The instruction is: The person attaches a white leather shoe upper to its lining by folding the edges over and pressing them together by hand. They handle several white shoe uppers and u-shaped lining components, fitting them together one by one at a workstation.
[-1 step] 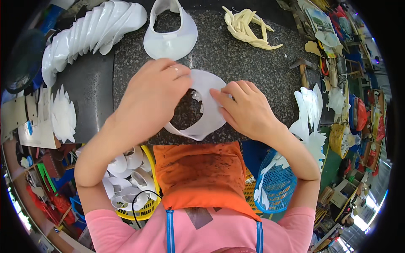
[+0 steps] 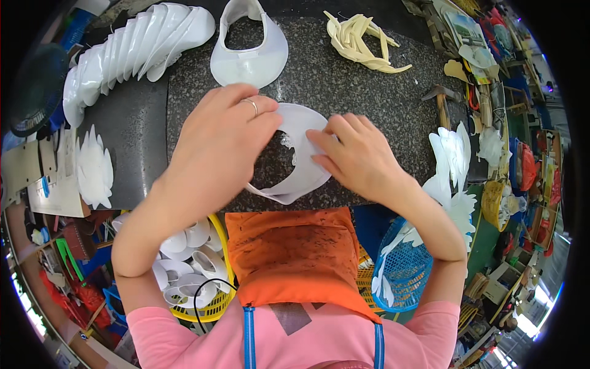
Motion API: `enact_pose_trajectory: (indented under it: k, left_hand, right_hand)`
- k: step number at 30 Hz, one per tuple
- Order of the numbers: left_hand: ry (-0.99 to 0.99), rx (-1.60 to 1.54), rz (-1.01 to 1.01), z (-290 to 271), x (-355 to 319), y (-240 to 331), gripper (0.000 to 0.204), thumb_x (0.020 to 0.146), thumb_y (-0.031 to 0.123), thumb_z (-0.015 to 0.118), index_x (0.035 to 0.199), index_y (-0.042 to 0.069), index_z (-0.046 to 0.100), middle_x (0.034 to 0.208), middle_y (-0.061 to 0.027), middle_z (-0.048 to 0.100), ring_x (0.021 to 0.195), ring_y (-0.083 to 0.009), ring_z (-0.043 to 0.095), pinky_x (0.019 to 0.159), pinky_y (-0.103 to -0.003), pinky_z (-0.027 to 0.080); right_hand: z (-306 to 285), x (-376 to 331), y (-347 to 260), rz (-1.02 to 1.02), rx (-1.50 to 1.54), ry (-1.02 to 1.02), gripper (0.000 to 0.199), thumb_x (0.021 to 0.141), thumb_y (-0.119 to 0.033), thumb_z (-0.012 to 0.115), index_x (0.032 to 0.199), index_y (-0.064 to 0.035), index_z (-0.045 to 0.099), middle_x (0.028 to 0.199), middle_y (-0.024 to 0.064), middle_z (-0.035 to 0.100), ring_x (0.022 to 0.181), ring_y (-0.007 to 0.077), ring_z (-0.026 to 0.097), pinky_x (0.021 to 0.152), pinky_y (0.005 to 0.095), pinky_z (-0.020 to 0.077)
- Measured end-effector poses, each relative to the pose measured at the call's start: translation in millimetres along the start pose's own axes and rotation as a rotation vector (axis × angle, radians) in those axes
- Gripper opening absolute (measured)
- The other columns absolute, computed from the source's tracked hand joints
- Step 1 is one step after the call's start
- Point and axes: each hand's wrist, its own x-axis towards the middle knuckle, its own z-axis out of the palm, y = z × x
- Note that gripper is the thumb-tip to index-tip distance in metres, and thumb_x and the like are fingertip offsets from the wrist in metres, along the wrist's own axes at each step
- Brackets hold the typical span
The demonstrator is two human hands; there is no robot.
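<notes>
A white shoe upper (image 2: 307, 163), shaped like a ring around an oval opening, lies on the dark speckled stone slab (image 2: 381, 101) close to its front edge. My left hand (image 2: 227, 126), with a ring on one finger, covers the upper's left side. Its curled fingers press together on the upper; their tips are partly hidden. On the opposite side, my right hand (image 2: 356, 147) has its thumb and bent index finger at the upper's right edge. Beyond my hands rests another white upper (image 2: 249, 67). Small crumpled clear bits (image 2: 287, 142) show through the near upper's opening.
Stacked white uppers (image 2: 135, 46) curve along the far left. Cream strips (image 2: 365, 43) and a hammer (image 2: 441, 101) lie to the right. White cut pieces (image 2: 452, 154) hang over a blue basket (image 2: 402, 270). A yellow basket (image 2: 224, 252) of uppers stands below left.
My right hand has shifted very slightly at the upper's edge. The whole scene sits a few pixels to the right; my left hand keeps its place on the upper.
</notes>
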Motion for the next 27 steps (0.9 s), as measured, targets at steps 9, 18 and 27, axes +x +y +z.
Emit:
enact_pose_trajectory:
  k: [9, 18, 27]
  left_hand:
    - [-0.044, 0.000, -0.158, 49, -13, 44, 0.051, 0.078, 0.033, 0.072, 0.109, -0.004, 0.058, 0.118, -0.0223, 0.060, 0.101, -0.0319, 0.059, 0.087, -0.038, 0.048]
    - [-0.111, -0.001, -0.191, 54, -3, 42, 0.046, 0.075, 0.033, 0.074, 0.101, -0.002, 0.058, 0.116, -0.0202, 0.061, 0.094, -0.0288, 0.060, 0.083, -0.037, 0.050]
    - [0.037, -0.004, -0.065, 39, -34, 73, 0.055, 0.068, 0.035, 0.076, 0.107, -0.002, 0.062, 0.099, -0.0132, 0.062, 0.094, -0.0268, 0.061, 0.089, -0.039, 0.049]
  right_hand:
    - [40, 34, 2, 0.101, 0.044, 0.345, 0.018, 0.077, -0.013, 0.069, 0.094, -0.0074, 0.066, 0.094, 0.0042, 0.057, 0.090, 0.0232, 0.057, 0.078, 0.0356, 0.0485]
    - [43, 46, 12, 0.122, 0.197, 0.389, 0.007, 0.078, -0.010, 0.067, 0.083, -0.0078, 0.062, 0.090, 0.0081, 0.056, 0.085, 0.0280, 0.056, 0.073, 0.0390, 0.0477]
    - [46, 41, 13, 0.179, 0.077, 0.451, 0.013, 0.079, -0.005, 0.063, 0.092, -0.0073, 0.061, 0.092, 0.0101, 0.057, 0.086, 0.0316, 0.056, 0.075, 0.0416, 0.0470]
